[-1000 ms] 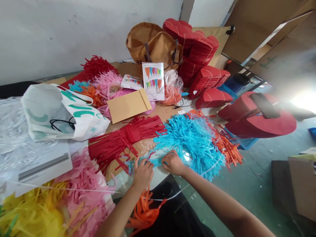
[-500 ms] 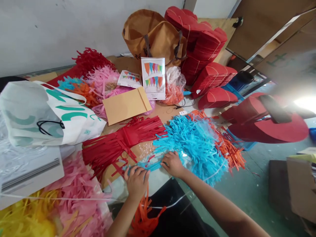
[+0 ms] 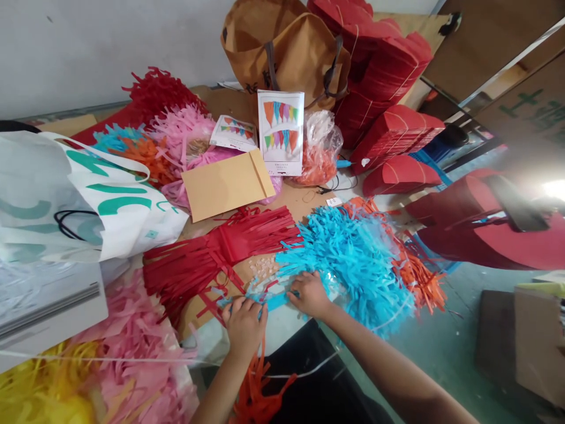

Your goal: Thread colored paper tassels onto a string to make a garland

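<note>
A narrow strip of blue tissue paper (image 3: 277,302) stretches flat between my two hands near the table's front edge. My left hand (image 3: 244,323) lies over its left end with the fingers curled down on it. At the other end, my right hand (image 3: 310,293) has its fingers bent and closed on the strip. To the right of that hand spreads a big heap of blue tissue fringe (image 3: 353,253). Red tissue fringe (image 3: 225,244) lies behind my left hand, and small clear pieces (image 3: 263,268) are scattered beyond the strip. The fingertips are partly hidden.
Orange tassels (image 3: 251,391) hang by my left forearm. Pink fringe (image 3: 136,341) and yellow fringe (image 3: 48,383) lie at left, below a white bag (image 3: 123,200). A tan envelope (image 3: 227,185), a bunting package (image 3: 281,132) and red bundled stacks (image 3: 397,141) stand behind.
The blue strip between my hands looks straighter and flatter. My hands have barely moved, and the view has shifted slightly.
</note>
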Available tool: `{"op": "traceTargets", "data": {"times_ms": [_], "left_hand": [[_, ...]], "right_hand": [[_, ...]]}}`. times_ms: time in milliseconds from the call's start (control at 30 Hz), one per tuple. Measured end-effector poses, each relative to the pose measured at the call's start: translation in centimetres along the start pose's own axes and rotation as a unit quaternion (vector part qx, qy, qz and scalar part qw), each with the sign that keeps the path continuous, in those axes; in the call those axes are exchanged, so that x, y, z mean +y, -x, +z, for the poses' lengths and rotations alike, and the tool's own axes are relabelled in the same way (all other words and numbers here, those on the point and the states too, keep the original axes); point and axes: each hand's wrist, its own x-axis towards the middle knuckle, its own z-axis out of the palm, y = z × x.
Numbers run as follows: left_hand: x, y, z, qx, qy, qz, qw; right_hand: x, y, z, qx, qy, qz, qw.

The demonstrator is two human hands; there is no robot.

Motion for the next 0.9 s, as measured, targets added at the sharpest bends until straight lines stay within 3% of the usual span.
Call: {"op": "traceTargets", "data": {"times_ms": [267,400,533,700,833,900], "left_hand": [[0.3,-0.5,-0.8,-0.007,-0.010,0.017,1.000],[0.5,-0.7,-1.0,-0.010,-0.028,0.055,0.998],[0.5,-0.1,-0.6,0.007,-0.072,0.016,0.997],[-0.7,0.1,-0.1,0.078,-0.054,-0.090,0.991],[-2.3,0.2,-0.1,0.191,-0.007,-0.202,0.961],[-2.1,0.9,0.2,0.213,0.005,-0.164,0.963]], "right_hand": [[-0.9,0.5,0.0,0.035,0.024,0.022,0.999],[-1.8,0.8,-0.2,0.075,0.073,-0.008,0.994],[-1.6,0.7,-0.2,0.083,0.075,-0.016,0.994],[-1.1,0.5,-0.7,0.065,0.053,-0.006,0.996],[-1.1,0.5,-0.7,0.054,0.046,-0.004,0.997],[-0.9,0.5,-0.6,0.050,0.046,-0.004,0.998]]}}
